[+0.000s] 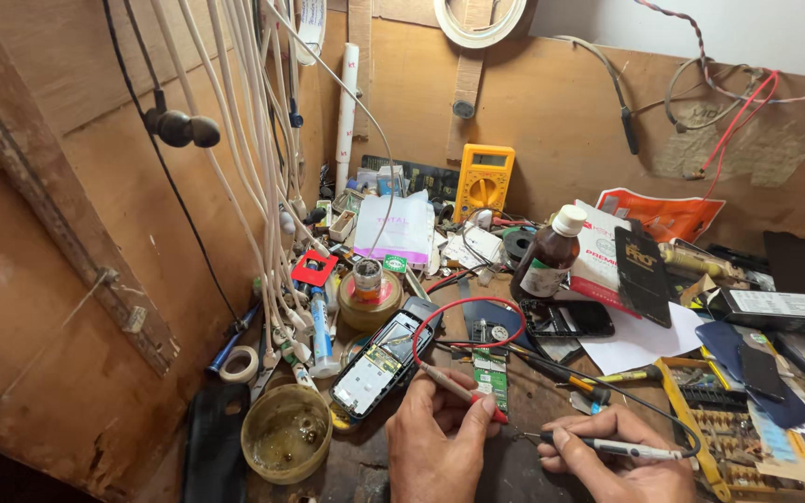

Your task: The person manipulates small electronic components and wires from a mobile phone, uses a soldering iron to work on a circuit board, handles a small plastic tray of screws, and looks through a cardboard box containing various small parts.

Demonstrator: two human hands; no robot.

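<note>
My left hand (440, 438) pinches a red test probe (458, 389) whose tip points at an opened mobile phone (379, 361) lying on the bench. My right hand (607, 456) grips a black test probe (621, 449), its tip pointing left toward a small green circuit board (490, 369) between the hands. Red and black leads (458, 312) run back toward a yellow multimeter (484, 180) leaning on the rear wall.
A brown bottle with a white cap (548, 251), a black phone (567, 318), a solder tin (369, 296), a round dish (285, 432), a yellow parts tray (715, 419) and white hanging cables (253, 158) crowd the wooden bench.
</note>
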